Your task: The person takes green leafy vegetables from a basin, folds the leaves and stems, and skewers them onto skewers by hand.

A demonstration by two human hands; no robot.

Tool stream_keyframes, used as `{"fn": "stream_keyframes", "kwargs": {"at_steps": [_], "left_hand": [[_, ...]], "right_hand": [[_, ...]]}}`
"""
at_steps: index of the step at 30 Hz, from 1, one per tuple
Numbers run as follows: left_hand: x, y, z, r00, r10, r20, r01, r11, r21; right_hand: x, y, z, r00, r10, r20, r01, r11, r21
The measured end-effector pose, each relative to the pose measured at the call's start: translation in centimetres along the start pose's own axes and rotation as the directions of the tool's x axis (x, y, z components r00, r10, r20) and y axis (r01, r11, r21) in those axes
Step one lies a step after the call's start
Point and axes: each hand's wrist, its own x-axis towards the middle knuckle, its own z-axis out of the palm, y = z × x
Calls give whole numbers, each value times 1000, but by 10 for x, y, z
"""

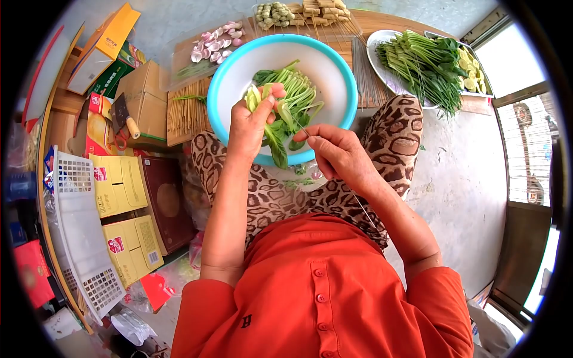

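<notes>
A white basin [215,89] with a light blue rim rests at my knees, with leafy greens [301,89] piled in it. Over its near side, my left hand [249,124] is closed around a small bunch of green leaves [276,148]; the fingers partly hide the stems. My right hand [341,154], to the right at the basin's near rim, pinches a thin skewer [365,212]. The skewer's tip points up toward the leaves, and its long end runs back under my forearm. Whether the tip pierces a leaf is too small to tell.
Bamboo skewers [184,116] and metal skewers [369,77] flank the basin. Behind are onion pieces [218,42] and filled skewers [319,12]. A plate of greens [412,62] and lemon slices [471,70] stand right. Left are a cleaver [121,112], boxes [122,185] and a white basket [80,215].
</notes>
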Motion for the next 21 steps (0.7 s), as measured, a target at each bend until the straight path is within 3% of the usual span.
{"fn": "stream_keyframes", "kwargs": {"at_steps": [10, 13, 19, 21], "left_hand": [[2, -3, 2, 997, 24, -78, -14, 992, 123], [-5, 5, 2, 999, -35, -20, 38, 984, 174], [-6, 3, 4, 977, 126, 173, -187, 897, 400], [-10, 12, 4, 983, 97, 156, -150, 915, 375]], "right_hand": [[8, 8, 5, 999, -38, -24, 38, 999, 33], [6, 5, 8, 998, -46, -36, 46, 999, 14], [21, 8, 2, 994, -72, -86, 74, 997, 15], [15, 4, 1, 992, -68, -103, 70, 997, 15]]}}
